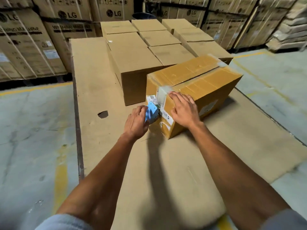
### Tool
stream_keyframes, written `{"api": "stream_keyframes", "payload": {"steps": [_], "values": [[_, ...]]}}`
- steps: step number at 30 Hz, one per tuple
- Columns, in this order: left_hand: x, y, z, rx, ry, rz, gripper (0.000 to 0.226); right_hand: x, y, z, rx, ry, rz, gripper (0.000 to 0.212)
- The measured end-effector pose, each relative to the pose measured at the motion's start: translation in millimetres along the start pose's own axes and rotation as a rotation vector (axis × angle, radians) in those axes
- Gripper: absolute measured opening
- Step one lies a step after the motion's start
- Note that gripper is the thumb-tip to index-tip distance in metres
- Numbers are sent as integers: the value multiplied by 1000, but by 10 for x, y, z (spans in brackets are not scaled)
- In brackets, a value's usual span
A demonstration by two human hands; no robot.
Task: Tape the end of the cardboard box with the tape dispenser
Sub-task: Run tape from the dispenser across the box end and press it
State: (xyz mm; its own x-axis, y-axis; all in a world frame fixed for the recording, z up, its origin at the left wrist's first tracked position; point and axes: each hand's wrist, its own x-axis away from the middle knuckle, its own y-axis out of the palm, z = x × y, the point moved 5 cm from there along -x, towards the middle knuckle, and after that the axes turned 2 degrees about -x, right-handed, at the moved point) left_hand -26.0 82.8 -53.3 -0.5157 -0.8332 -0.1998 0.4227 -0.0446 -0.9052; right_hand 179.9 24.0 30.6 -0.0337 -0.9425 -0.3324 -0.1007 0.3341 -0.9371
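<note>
Cardboard box [199,83] lay on a flattened cardboard sheet [93,100] spread over the concrete floor [25,130], turned at an angle so that one end faced the person. Its top seam was already covered by a strip of clear tape [162,93], which folded over the near edge and ran down the end face past some printed labels [152,98].

The left hand [135,121] gripped the blue tape dispenser [151,112] — fingers curled round it — and held it against the lower part of that end face, just beside the tape strip. The right hand [183,109] rested flat on the box's near corner, fingers straight and spread, fingertips touching the taped edge; it held nothing.

Behind the angled box stood a block of plain closed cartons [137,60], set close together in rows on the same sheet, the nearest one touching or almost touching the box's far side. A small dark tear [103,114] showed in the sheet to the left of the hands. Further back — along the wall — rose stacks of large strapped appliance cartons [29,47] printed with a brand mark and "washing machine". Yellow painted lines [60,180] crossed the floor.
</note>
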Motion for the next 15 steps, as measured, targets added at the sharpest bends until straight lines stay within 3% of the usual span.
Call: {"api": "stream_keyframes", "payload": {"steps": [6, 9, 15], "values": [[53, 209, 236, 56, 138, 39, 69, 276, -103, 162, 54, 97, 104, 61], [78, 326, 378, 67, 198, 31, 68, 258, -132, 163, 48, 90, 150, 50], [26, 558, 409, 59, 168, -13, 78, 24, -114, 120, 167, 141, 154, 44]]}}
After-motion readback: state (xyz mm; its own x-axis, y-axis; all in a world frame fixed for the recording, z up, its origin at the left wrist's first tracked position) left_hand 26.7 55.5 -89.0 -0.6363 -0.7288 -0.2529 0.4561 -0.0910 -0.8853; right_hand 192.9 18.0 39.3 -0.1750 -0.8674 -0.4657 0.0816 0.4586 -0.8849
